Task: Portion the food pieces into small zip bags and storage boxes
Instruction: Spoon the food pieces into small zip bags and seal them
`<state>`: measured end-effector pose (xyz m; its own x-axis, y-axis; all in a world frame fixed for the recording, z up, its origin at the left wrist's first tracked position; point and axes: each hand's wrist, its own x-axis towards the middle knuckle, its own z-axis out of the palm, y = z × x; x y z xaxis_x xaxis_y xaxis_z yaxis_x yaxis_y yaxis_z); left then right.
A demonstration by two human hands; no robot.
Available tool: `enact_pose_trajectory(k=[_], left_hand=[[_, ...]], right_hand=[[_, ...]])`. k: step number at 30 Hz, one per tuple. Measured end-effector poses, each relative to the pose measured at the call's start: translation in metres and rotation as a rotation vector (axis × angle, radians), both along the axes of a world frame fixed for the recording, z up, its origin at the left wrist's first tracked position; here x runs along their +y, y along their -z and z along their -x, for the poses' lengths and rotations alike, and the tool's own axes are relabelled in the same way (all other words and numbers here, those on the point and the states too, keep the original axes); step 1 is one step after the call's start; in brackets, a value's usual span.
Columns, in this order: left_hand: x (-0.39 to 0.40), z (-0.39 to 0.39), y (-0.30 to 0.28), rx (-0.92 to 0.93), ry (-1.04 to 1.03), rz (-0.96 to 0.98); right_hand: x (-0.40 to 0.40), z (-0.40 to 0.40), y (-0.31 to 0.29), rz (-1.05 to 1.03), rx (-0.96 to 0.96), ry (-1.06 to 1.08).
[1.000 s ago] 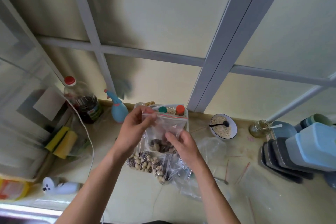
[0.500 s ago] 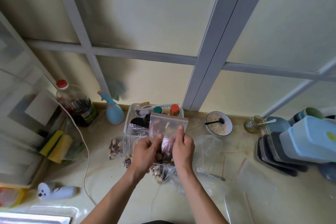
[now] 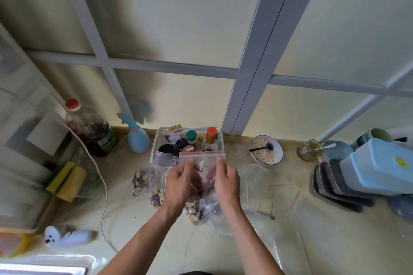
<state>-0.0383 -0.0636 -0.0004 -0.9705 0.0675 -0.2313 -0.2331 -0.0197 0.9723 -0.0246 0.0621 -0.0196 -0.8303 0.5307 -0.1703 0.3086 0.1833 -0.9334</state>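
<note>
Both hands, left hand (image 3: pixel 181 182) and right hand (image 3: pixel 225 182), pinch a filled zip bag (image 3: pixel 202 159) in their fingers above mid-counter; an unsealed strip could spill pieces onto the bags (image 3: pixel 196 210) below.

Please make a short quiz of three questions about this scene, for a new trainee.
1. True or false: both hands hold the zip bag.
2. What lies in the bowl of oats?
A. black spoon
B. fork
C. brush
3. Which side of the basket is the spray bottle on, as seen in the picture?

Key:
1. True: the left hand and right hand grip it by its sides.
2. A
3. Left
</note>
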Motion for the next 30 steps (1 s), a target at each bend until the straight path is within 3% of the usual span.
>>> enact_pose_trajectory(k=[9, 16, 20, 27, 30], left_hand=[[-0.006, -0.002, -0.005, -0.088, -0.029, -0.107], [-0.002, -0.005, 0.000, -0.123, 0.034, -0.124], [-0.003, -0.008, 0.001, -0.170, 0.040, -0.159], [-0.035, 0.010, 0.007, -0.461, 0.275, -0.293], [-0.042, 0.018, 0.000, -0.435, 0.437, -0.152]], right_hand=[[0.019, -0.002, -0.012, 0.073, -0.003, 0.060], [0.012, -0.006, -0.015, -0.157, -0.026, 0.082], [0.012, -0.008, -0.015, -0.164, 0.030, 0.092], [0.032, -0.011, -0.007, -0.147, 0.045, -0.166], [0.036, -0.013, -0.009, -0.140, 0.024, -0.260]])
